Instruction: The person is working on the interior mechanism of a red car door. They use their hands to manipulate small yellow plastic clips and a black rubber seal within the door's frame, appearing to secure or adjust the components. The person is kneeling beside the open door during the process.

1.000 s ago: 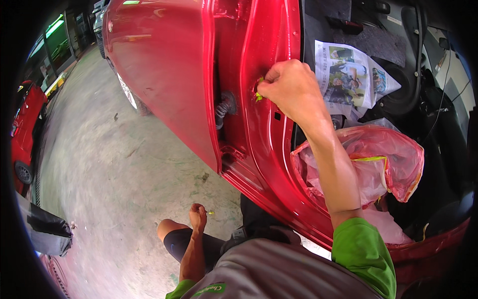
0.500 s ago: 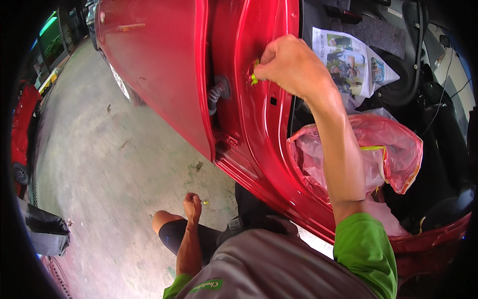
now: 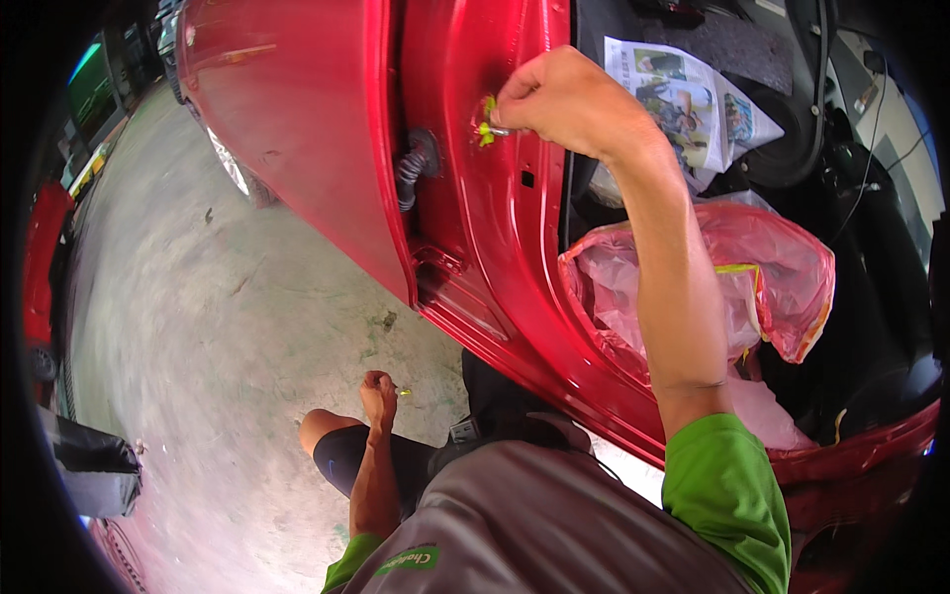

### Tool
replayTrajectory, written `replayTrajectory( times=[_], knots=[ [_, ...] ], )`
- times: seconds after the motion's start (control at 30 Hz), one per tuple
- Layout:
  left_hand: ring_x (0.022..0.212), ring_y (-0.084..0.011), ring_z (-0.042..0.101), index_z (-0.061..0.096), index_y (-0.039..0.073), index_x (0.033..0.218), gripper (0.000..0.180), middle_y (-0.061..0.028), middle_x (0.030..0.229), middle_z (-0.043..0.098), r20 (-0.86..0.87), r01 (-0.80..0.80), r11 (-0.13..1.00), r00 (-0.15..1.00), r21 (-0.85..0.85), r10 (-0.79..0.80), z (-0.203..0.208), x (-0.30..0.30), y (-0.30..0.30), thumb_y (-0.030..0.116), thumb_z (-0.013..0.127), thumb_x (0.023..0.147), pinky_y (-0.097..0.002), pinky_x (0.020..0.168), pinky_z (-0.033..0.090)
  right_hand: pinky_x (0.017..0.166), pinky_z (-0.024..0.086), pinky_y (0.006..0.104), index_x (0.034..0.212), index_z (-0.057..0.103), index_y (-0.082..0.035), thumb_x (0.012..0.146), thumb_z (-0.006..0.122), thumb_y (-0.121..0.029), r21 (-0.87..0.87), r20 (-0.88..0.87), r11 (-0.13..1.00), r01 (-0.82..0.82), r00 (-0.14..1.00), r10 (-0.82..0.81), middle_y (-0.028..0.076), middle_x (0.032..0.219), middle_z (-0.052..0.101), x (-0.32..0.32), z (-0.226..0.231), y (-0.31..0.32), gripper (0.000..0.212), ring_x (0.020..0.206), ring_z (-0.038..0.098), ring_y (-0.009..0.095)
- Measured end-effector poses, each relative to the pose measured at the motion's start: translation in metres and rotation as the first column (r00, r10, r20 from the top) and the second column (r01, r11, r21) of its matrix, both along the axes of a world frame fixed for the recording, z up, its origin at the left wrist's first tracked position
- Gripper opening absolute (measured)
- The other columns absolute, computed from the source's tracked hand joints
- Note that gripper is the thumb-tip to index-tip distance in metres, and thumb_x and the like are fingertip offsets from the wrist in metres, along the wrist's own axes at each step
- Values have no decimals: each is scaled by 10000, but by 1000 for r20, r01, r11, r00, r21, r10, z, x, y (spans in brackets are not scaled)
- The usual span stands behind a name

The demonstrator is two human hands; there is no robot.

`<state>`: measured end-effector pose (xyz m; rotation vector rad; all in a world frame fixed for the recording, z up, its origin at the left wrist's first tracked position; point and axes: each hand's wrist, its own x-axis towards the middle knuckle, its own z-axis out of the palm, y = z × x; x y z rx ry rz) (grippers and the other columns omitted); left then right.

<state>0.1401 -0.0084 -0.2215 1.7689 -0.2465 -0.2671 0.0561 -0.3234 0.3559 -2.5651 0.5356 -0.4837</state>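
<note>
My right hand [image 3: 569, 104] reaches up to the red door pillar [image 3: 515, 238] of a car, its fingertips pinched together. A yellow-green piece [image 3: 486, 129] sits at these fingertips against the painted metal, and a small silvery bit shows just below them. I cannot make out exactly what the pinch holds. My left hand [image 3: 378, 398] hangs low over the floor, fingers curled closed. Beside its fingers shows a tiny yellow-green piece [image 3: 404, 393], too small to name; it looks held in the curled fingers.
Left of the pillar stands the red door panel [image 3: 287, 129], with a black ribbed rubber boot [image 3: 416, 168] in the gap. Inside the car are a folded newspaper [image 3: 683, 109] and a pink plastic bag [image 3: 782, 267]. Another red car [image 3: 45, 267] stands far left on the concrete floor [image 3: 237, 317].
The whole view has shifted slightly, so the car appears further left and up. My right fingers still work at the same spot, and a silvery bit now shows under them. My left hand stays low and closed.
</note>
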Motion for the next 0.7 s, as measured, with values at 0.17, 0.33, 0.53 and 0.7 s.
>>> replayTrajectory(
  times=[0.17,0.33,0.53,0.7],
  knots=[
    [619,-142,588,629,-1,941,165,-82,711,642,-47,-28,999,999,-46,26,7,-6,4,160,611,976,-318,566,474,780,585,409,943,810,-7,757,801,-133,-104,-8,994,36,999,-37,188,823,750,6,0,5,225,770,735,303],
    [608,-134,569,628,-2,943,138,-75,725,638,-95,-35,999,995,-30,32,10,-9,6,132,605,964,-314,547,465,803,594,427,928,796,-8,775,772,-199,-43,30,997,57,998,-55,202,836,753,2,-8,3,246,808,746,343],
    [608,-131,576,623,-4,948,95,-60,735,625,-32,-32,998,999,-62,30,1,-4,9,90,607,942,-305,546,476,858,591,470,852,784,-35,786,665,-279,-170,221,958,230,956,-190,226,828,748,16,-28,25,279,863,737,404],
    [608,-120,569,620,-13,952,150,-55,725,611,-87,-62,996,995,-60,57,15,-8,7,136,623,969,-290,540,470,818,578,469,798,761,-22,787,653,-245,-36,364,970,239,908,-209,233,779,728,12,-40,24,248,811,722,416]
  ],
)
